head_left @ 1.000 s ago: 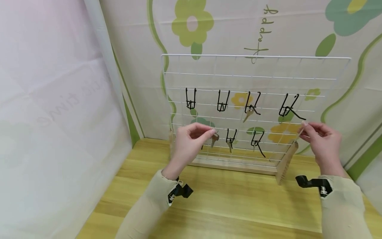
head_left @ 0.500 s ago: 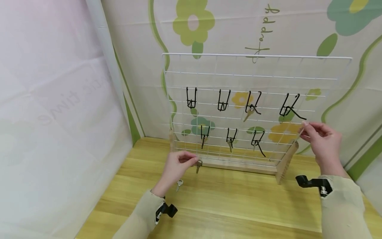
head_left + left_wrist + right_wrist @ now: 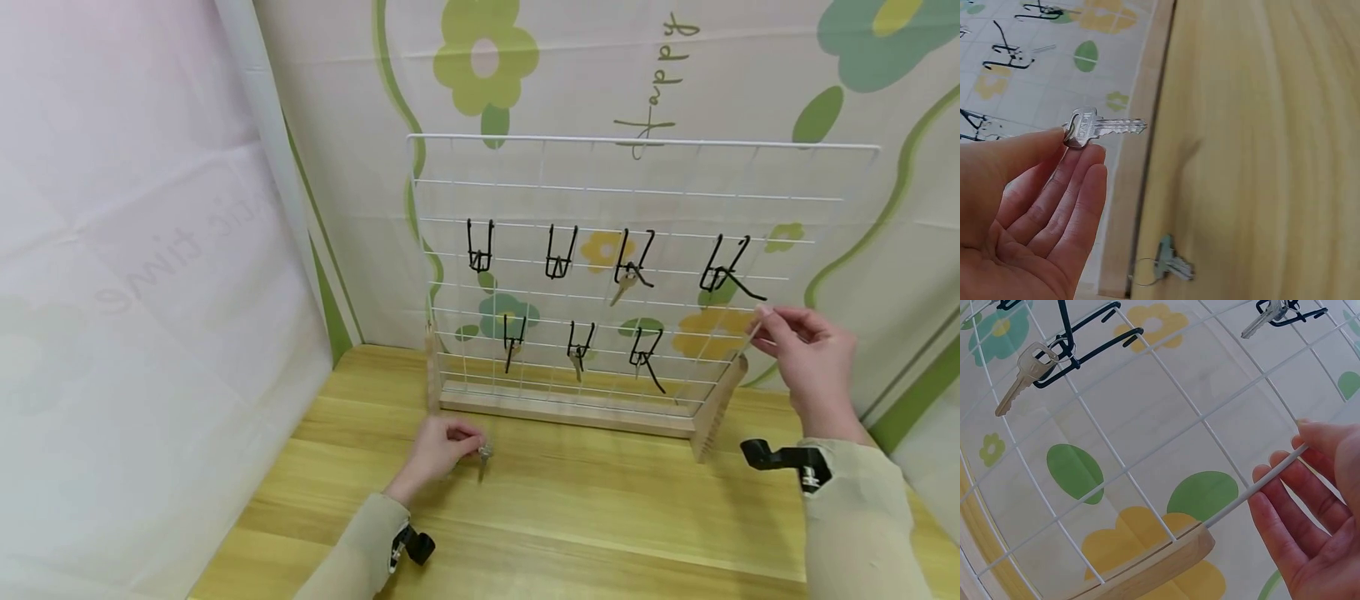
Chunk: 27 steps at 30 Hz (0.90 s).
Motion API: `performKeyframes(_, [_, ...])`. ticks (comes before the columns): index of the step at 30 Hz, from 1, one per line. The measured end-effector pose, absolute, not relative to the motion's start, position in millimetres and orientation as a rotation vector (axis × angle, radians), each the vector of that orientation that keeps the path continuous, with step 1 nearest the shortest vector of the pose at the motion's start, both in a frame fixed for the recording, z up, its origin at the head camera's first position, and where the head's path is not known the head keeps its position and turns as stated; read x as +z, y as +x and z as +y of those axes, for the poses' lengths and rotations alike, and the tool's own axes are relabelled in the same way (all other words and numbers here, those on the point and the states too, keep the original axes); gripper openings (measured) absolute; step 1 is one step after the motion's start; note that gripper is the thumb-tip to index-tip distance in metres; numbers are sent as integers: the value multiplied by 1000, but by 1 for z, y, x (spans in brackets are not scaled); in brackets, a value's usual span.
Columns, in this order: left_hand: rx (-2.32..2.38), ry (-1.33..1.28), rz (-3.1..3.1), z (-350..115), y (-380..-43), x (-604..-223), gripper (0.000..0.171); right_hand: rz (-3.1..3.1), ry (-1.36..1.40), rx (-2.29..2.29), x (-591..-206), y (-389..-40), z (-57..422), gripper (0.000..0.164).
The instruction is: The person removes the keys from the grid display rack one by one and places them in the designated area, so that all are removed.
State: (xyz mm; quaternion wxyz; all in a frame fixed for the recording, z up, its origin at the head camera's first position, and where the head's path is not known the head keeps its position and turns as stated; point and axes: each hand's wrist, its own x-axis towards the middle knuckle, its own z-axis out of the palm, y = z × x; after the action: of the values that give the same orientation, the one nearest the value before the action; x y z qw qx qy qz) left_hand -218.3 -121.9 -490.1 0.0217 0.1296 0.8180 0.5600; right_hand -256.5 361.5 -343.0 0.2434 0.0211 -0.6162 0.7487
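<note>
Low over the table, my left hand [image 3: 438, 454] pinches a silver key [image 3: 1091, 127] by its ring between thumb and index finger. The key's blade points away from the fingers. A second key [image 3: 1166, 258] with a ring lies on the table below; the left hand mostly covers it in the head view. My right hand [image 3: 813, 358] grips the right side wire of a white wire grid rack [image 3: 645, 141], thumb on one face and fingers on the other. Keys hang from some of the rack's black hooks, including one key [image 3: 1025, 370] near the right hand.
The rack stands in a wooden base [image 3: 570, 416] on the wood-grain table [image 3: 600, 508]. Several black hooks stick out in two rows, such as the upper right hook [image 3: 723, 271]. Flower-printed cloth [image 3: 322, 167] hangs behind and at the left.
My left hand has come down from the lower left hook to just above the table, carrying the key with it. My right hand keeps its grip on the rack.
</note>
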Motion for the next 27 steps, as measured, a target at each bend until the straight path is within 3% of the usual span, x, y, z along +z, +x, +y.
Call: performKeyframes(27, [1466,302,2681,-104,-225,-509,5,-1661,57,2066,-341,-256,359,16])
